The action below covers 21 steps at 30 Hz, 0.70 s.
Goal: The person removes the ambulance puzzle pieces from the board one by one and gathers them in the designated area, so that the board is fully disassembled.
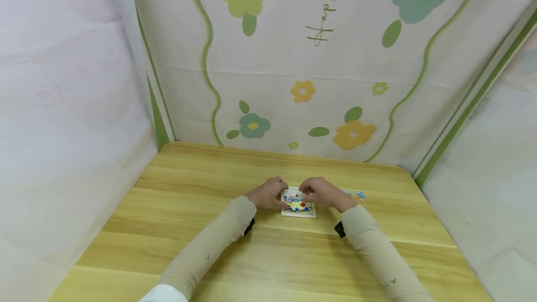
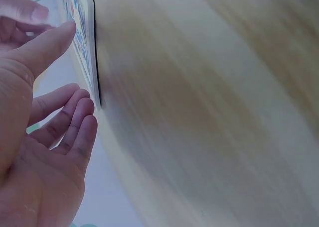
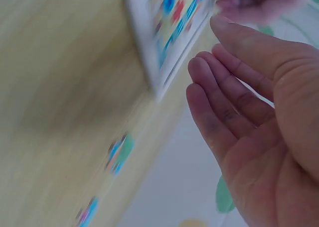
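Observation:
A small white-framed jigsaw puzzle board (image 1: 299, 216) lies on the table with a yellow ambulance picture (image 1: 296, 204) in it. My left hand (image 1: 270, 193) is at the board's left side, thumb over the picture and fingers near the upper left corner; whether the thumb touches cannot be told. Over the upper right of the board is my right hand (image 1: 324, 193). In the right wrist view, its thumb and loosely bent fingers (image 3: 219, 120) stand apart with nothing between them. Likewise, the left wrist view shows no piece between the left fingers (image 2: 75, 125) and thumb.
Several loose puzzle pieces (image 1: 360, 195) lie right of the board, partly hidden by the right hand. Two show in the right wrist view, a blue-and-green piece (image 3: 120, 152) and another piece (image 3: 88, 213). The wooden table (image 1: 201, 190) meets white flower-printed cloth walls (image 1: 268, 69).

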Each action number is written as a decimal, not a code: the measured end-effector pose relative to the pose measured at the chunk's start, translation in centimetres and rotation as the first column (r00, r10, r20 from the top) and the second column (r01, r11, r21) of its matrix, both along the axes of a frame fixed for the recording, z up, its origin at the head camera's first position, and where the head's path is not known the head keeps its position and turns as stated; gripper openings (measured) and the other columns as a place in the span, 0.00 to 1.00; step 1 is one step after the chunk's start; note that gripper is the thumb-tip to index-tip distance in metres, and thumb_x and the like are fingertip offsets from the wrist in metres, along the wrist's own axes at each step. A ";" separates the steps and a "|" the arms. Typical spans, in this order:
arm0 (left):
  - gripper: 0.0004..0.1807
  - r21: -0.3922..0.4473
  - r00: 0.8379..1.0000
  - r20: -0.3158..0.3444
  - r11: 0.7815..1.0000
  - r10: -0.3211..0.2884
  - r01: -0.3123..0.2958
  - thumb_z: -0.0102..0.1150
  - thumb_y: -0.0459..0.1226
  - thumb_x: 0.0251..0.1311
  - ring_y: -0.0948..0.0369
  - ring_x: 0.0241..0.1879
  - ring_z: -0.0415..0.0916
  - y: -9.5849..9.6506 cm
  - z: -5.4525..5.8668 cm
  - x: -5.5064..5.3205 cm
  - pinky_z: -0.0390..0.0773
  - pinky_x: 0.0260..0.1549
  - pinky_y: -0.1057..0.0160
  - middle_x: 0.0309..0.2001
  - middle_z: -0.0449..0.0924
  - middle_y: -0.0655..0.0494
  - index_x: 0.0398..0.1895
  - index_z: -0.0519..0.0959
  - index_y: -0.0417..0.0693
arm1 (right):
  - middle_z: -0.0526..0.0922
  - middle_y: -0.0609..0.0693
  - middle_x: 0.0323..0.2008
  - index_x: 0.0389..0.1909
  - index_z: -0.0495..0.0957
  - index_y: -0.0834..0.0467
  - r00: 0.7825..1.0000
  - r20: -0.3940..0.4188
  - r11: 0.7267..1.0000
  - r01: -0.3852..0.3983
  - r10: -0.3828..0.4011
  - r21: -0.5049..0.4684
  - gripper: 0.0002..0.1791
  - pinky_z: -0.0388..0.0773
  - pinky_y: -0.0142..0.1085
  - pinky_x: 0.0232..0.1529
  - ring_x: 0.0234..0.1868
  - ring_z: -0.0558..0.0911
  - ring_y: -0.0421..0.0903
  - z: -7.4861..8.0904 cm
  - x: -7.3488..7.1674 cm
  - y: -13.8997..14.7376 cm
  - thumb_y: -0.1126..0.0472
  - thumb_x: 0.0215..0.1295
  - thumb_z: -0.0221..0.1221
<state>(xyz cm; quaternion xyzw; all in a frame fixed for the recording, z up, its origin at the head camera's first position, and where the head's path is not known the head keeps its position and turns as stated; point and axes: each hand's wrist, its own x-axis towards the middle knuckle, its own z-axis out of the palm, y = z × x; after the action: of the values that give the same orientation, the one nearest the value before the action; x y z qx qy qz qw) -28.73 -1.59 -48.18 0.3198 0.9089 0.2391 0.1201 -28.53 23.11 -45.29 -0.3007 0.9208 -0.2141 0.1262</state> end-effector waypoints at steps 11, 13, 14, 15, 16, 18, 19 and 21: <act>0.31 0.014 0.999 -0.016 0.999 -0.040 0.040 0.73 0.47 0.66 0.62 0.47 0.68 0.1 -0.3 0.6 0.72 0.49 0.66 0.55 0.75 0.52 0.66 0.78 0.41 | 0.87 0.57 0.50 0.53 0.85 0.65 0.998 -0.027 0.997 -0.064 0.065 0.034 0.14 0.86 0.44 0.51 0.49 0.86 0.51 -1.0 0.5 -3.3 0.69 0.68 0.69; 0.31 0.020 0.999 -0.014 0.999 -0.034 0.035 0.74 0.47 0.65 0.62 0.47 0.68 0.0 -0.3 0.7 0.72 0.49 0.66 0.55 0.75 0.52 0.66 0.78 0.41 | 0.86 0.56 0.50 0.52 0.86 0.65 0.997 -0.039 0.996 -0.068 0.070 0.048 0.13 0.85 0.44 0.51 0.49 0.85 0.51 -1.0 0.7 -3.5 0.69 0.68 0.69; 0.31 0.022 0.999 -0.012 0.999 -0.030 0.030 0.74 0.47 0.65 0.62 0.47 0.68 0.0 -0.3 0.6 0.72 0.50 0.66 0.55 0.75 0.51 0.66 0.78 0.41 | 0.86 0.56 0.50 0.52 0.86 0.65 0.996 -0.042 0.996 -0.072 0.074 0.053 0.13 0.85 0.43 0.50 0.49 0.85 0.51 -0.9 0.8 -3.6 0.69 0.68 0.69; 0.31 0.023 1.000 -0.009 0.999 -0.025 0.025 0.74 0.47 0.65 0.62 0.47 0.68 0.0 -0.3 0.6 0.72 0.50 0.66 0.55 0.75 0.51 0.66 0.78 0.41 | 0.85 0.57 0.49 0.52 0.86 0.65 0.996 -0.047 0.995 -0.074 0.077 0.060 0.13 0.85 0.43 0.50 0.48 0.84 0.52 -0.9 0.9 -3.7 0.69 0.68 0.68; 0.31 0.025 1.000 -0.005 1.000 -0.020 0.020 0.74 0.46 0.65 0.62 0.47 0.68 0.0 -0.4 0.6 0.72 0.50 0.66 0.55 0.75 0.51 0.66 0.78 0.41 | 0.84 0.57 0.48 0.52 0.86 0.65 0.996 -0.052 0.995 -0.075 0.079 0.069 0.13 0.85 0.43 0.50 0.48 0.84 0.52 -0.8 1.0 -3.7 0.70 0.68 0.68; 0.31 0.021 1.000 -0.001 1.000 -0.014 0.014 0.74 0.46 0.64 0.62 0.47 0.68 0.1 -0.4 0.5 0.73 0.50 0.65 0.55 0.75 0.51 0.66 0.78 0.41 | 0.83 0.56 0.47 0.51 0.87 0.64 0.995 -0.060 0.994 -0.079 0.084 0.079 0.12 0.84 0.41 0.48 0.47 0.83 0.51 -0.8 1.0 -3.8 0.69 0.68 0.68; 0.31 0.016 1.000 0.001 1.000 -0.013 0.013 0.74 0.46 0.64 0.62 0.47 0.68 0.1 -0.4 0.5 0.72 0.50 0.66 0.55 0.75 0.51 0.66 0.78 0.41 | 0.84 0.55 0.46 0.50 0.88 0.64 0.994 -0.062 0.993 -0.084 0.089 0.079 0.11 0.84 0.40 0.47 0.46 0.83 0.50 -0.8 0.9 -3.9 0.70 0.68 0.68; 0.30 0.015 1.000 0.004 1.000 -0.011 0.011 0.74 0.46 0.64 0.62 0.47 0.68 0.1 -0.5 0.5 0.73 0.50 0.65 0.55 0.75 0.51 0.65 0.79 0.41 | 0.85 0.55 0.43 0.46 0.88 0.63 0.993 -0.067 0.993 -0.092 0.098 0.078 0.08 0.83 0.39 0.43 0.42 0.82 0.49 -1.0 0.7 -4.0 0.70 0.68 0.68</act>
<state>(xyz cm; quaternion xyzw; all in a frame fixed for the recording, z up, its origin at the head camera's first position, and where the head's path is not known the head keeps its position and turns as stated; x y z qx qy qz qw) -28.21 -1.48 -48.65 0.3252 0.9051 0.2459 0.1206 -27.81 19.11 -46.28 -0.3466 0.9167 -0.1626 0.1147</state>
